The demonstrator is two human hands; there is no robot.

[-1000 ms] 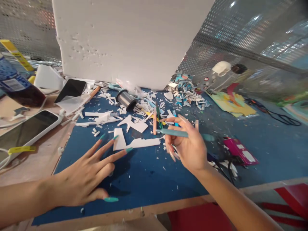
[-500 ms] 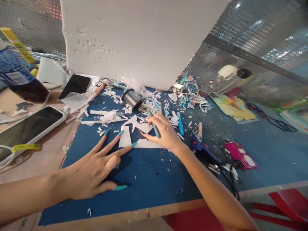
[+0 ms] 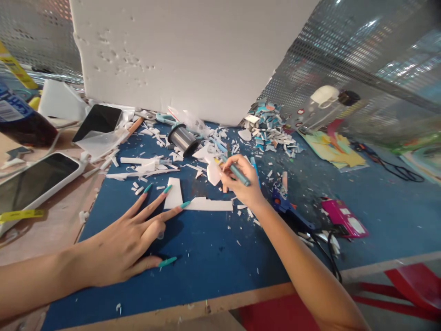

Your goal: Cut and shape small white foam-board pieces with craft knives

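Note:
My left hand (image 3: 129,241) lies spread on the blue cutting surface (image 3: 203,248), its long teal nails pointing forward. Its fingertips touch an upright white foam piece (image 3: 174,192) and the left end of a long white strip (image 3: 213,205). Farther right, my right hand (image 3: 244,181) is curled around a teal pen-shaped tool (image 3: 238,172); the tool's tip is hard to make out. A white cut piece (image 3: 214,174) is at the right fingertips, and whether they pinch it is unclear. White scraps (image 3: 148,168) lie beyond both hands.
A dark spool (image 3: 183,139) sits among the scraps, below a large white foam board (image 3: 193,55). Phones (image 3: 44,177) and a dark drink bottle (image 3: 25,124) stand left. To the right are a blue glue gun (image 3: 289,209) with a cable and a magenta packet (image 3: 344,218).
My right hand has lifted away from the long strip and shifted slightly right and up, uncovering the strip's right end. The white scrap pieces near it have moved. My left hand stays spread.

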